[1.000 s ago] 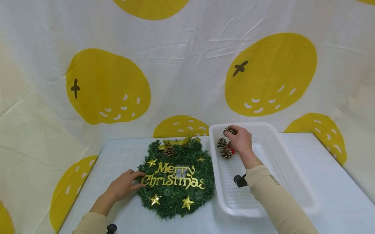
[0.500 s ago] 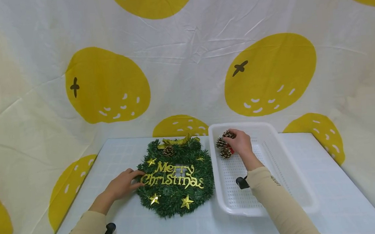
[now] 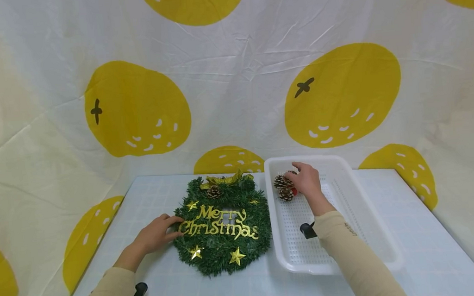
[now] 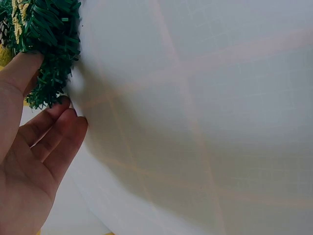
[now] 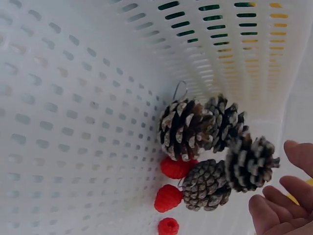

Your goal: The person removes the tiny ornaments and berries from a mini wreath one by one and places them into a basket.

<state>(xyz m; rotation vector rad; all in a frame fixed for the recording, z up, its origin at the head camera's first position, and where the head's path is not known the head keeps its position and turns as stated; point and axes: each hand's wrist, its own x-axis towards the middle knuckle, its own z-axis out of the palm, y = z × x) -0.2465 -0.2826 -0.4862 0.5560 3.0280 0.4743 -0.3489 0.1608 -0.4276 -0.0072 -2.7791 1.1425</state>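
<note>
A green tinsel wreath (image 3: 251,251) lies on the table, bearing a gold Merry Christmas sign (image 3: 218,228), gold stars, a gold ribbon and a pine cone. My left hand (image 3: 155,235) holds its left edge, thumb (image 4: 24,68) on the greenery and fingers (image 4: 63,142) at the far side of the edge. Inside the white plastic basket (image 3: 275,242), my right hand (image 3: 307,182) hovers with fingers spread beside a blurred pine cone (image 5: 252,164); a gap shows between them. More pine cones (image 5: 183,128) and several red berry-like ornaments (image 5: 167,198) cluster in the basket's far left corner.
The basket stands directly right of the wreath, its raised walls around the pine cones. A pale checked cloth (image 3: 181,291) covers the table. Behind hangs a white curtain (image 3: 237,97) printed with yellow fruit.
My right hand has lowered a pine cone onto the others in the basket and let go of it, its fingers spreading. The left hand stays at the wreath's edge.
</note>
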